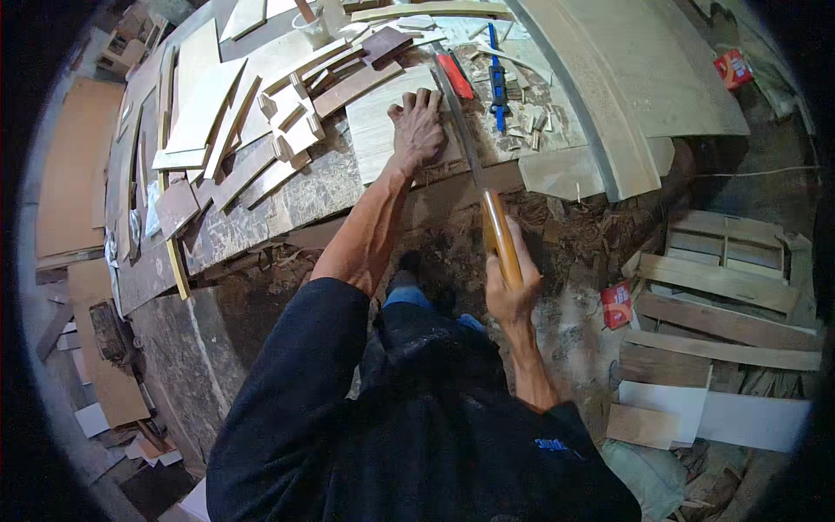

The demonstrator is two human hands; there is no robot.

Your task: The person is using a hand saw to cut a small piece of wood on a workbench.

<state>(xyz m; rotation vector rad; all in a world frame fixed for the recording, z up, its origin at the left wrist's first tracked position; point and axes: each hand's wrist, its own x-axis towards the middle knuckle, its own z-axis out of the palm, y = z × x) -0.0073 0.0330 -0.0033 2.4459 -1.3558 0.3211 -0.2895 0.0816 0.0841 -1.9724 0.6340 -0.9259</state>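
My left hand (417, 130) rests on a pale wooden board (372, 135) on the worktable, its fingers bent and apart, pressing near the board's right side. My right hand (509, 274) grips the yellow wooden handle of a handsaw (501, 237); its long narrow blade lies along the right side of that board, reaching up toward the far part of the table. A red utility-knife-like tool (455, 76) lies beside the blade's far end, and a blue bar clamp or similar tool (497, 96) is to its right, among small wood offcuts (537, 130).
Wooden strips and panels (217, 113) cover the worktable's left (213, 248), near a cup (313, 30). A long board (609, 130) spans the right. Stacked planks (713, 313) and red boxes (616, 304) are below right; sheet panels (74, 174) stand at far left.
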